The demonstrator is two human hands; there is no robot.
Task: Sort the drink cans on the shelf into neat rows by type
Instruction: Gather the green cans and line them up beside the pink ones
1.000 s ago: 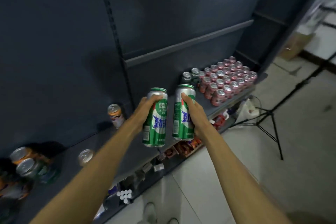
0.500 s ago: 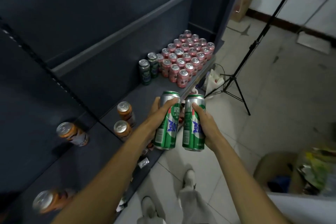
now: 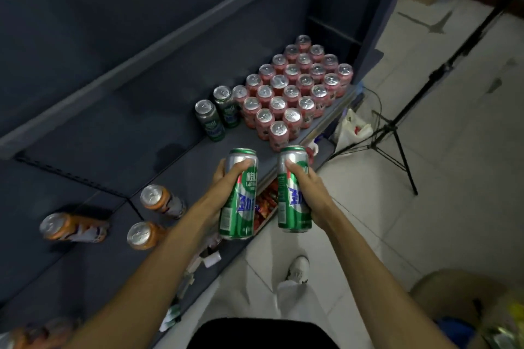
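Dark steel shelf [image 3: 181, 176] now nearer: each hand, left [image 3: 231, 176] and right [image 3: 304, 181], wraps its grip around a tall green aluminium can [image 3: 239, 195], carried closer to two matching green cans [image 3: 218, 115] beside pink rows [image 3: 295, 88].

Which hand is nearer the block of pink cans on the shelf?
Right. The right hand, gripping a tall green can, is just below the block of pink cans; the left hand holds another farther left.
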